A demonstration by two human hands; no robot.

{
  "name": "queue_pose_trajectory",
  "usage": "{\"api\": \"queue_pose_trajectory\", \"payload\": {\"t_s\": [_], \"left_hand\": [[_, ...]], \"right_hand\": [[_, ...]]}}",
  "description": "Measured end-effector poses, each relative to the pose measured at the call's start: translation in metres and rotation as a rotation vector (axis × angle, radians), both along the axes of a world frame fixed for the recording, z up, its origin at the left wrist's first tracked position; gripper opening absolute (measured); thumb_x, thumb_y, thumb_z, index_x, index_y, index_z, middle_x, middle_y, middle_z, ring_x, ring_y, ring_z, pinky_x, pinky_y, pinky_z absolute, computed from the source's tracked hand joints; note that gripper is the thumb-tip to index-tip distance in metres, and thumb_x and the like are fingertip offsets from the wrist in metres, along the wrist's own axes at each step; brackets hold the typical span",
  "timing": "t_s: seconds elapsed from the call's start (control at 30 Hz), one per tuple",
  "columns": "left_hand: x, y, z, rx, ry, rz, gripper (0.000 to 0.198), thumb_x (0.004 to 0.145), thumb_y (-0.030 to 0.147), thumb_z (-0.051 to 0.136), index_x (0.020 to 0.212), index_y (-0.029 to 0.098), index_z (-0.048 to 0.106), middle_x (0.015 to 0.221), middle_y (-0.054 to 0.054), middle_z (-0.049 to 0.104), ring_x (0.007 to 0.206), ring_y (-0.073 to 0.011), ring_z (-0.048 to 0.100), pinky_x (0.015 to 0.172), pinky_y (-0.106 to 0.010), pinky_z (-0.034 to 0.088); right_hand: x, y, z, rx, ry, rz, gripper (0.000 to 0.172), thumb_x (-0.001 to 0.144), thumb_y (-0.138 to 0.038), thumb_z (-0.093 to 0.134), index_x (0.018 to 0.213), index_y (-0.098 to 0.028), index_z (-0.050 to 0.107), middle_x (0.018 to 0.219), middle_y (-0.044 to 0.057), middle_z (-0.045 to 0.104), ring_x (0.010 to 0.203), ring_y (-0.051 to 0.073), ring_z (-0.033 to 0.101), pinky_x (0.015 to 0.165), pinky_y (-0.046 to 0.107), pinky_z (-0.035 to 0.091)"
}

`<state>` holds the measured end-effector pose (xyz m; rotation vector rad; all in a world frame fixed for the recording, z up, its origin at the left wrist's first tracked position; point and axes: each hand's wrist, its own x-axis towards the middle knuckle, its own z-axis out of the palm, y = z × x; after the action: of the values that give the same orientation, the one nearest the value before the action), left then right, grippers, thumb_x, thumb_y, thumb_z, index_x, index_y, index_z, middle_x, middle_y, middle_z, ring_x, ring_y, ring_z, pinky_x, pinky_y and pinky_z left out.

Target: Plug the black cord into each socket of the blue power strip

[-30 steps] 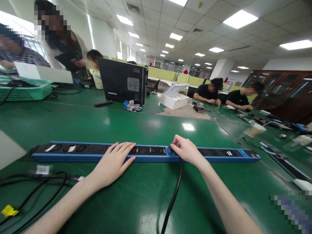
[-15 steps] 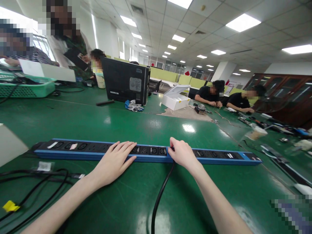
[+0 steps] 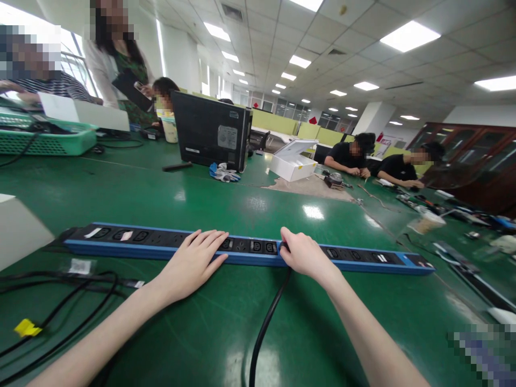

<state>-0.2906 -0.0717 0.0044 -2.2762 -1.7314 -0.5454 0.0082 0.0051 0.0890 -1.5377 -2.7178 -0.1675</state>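
A long blue-and-black power strip (image 3: 245,260) with a row of sockets lies across the bench in front of me. My left hand (image 3: 196,262) rests flat on its left half, fingers stretched over the sockets and thumb pointing right. Right of the strip's middle, my right hand (image 3: 303,255) is closed on the plug of a black power cord (image 3: 266,322). Most of the plug is hidden under my fingers, so how deep it sits in the socket does not show. From that hand the cord runs down toward me.
Coiled black cables (image 3: 86,285) with a yellow tag lie at left, near a white box (image 3: 18,231). Farther back stand a green basket (image 3: 72,142), a black computer case (image 3: 209,131), gloves (image 3: 223,172) and an open white carton (image 3: 293,165). Several people are around the bench.
Both hands keep their places on the strip and cord. The strip's left end sits slightly higher and more to the right in view; the whole scene has shifted a little.
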Motion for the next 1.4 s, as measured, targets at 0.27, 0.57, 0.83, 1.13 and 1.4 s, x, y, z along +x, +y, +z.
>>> {"api": "queue_pose_trajectory", "payload": {"t_s": [0.27,0.57,0.83,1.13,1.4], "left_hand": [[0.001,0.0,-0.001,-0.005,-0.015,-0.005,0.058,0.102,0.052,0.037,0.154,0.028,0.041,0.153,-0.007,0.053,0.142,-0.0251,0.045,0.122,-0.048,0.026],[-0.001,0.0,0.0,0.001,-0.019,-0.017,0.057,0.101,0.054,0.037,0.152,0.029,0.043,0.152,-0.006,0.054,0.141,-0.025,0.047,0.122,-0.047,0.027],[0.001,-0.001,-0.002,-0.003,0.012,-0.003,0.057,0.102,0.051,0.036,0.153,0.025,0.043,0.153,-0.008,0.052,0.142,-0.0263,0.045,0.122,-0.049,0.026],[0.001,-0.001,0.0,0.001,-0.021,-0.006,0.055,0.102,0.051,0.037,0.151,0.028,0.044,0.151,-0.007,0.054,0.139,-0.0259,0.047,0.121,-0.05,0.028],[0.0,0.001,-0.003,0.021,0.021,-0.006,0.057,0.102,0.052,0.038,0.153,0.028,0.042,0.153,-0.007,0.052,0.14,-0.0266,0.048,0.122,-0.051,0.028]], "right_hand": [[0.006,0.022,0.003,-0.164,0.137,0.071,0.009,0.089,-0.025,0.055,0.097,-0.022,0.054,0.081,0.003,0.067,0.071,0.018,0.058,0.062,0.026,0.028],[0.004,0.008,-0.008,-0.035,0.169,-0.024,0.009,0.093,-0.027,0.051,0.101,-0.023,0.052,0.082,0.005,0.067,0.074,0.02,0.06,0.064,0.028,0.028],[0.005,0.006,-0.018,-0.024,0.25,-0.063,0.008,0.095,-0.028,0.05,0.101,-0.023,0.052,0.082,0.004,0.066,0.077,0.019,0.061,0.067,0.026,0.029],[0.003,0.007,-0.017,-0.052,0.255,-0.094,0.008,0.093,-0.029,0.053,0.099,-0.023,0.052,0.08,0.004,0.065,0.076,0.019,0.061,0.066,0.026,0.029],[0.007,-0.003,-0.022,-0.029,0.315,-0.169,0.012,0.097,-0.033,0.048,0.104,-0.025,0.054,0.085,0.003,0.067,0.077,0.02,0.062,0.062,0.027,0.026]]}}
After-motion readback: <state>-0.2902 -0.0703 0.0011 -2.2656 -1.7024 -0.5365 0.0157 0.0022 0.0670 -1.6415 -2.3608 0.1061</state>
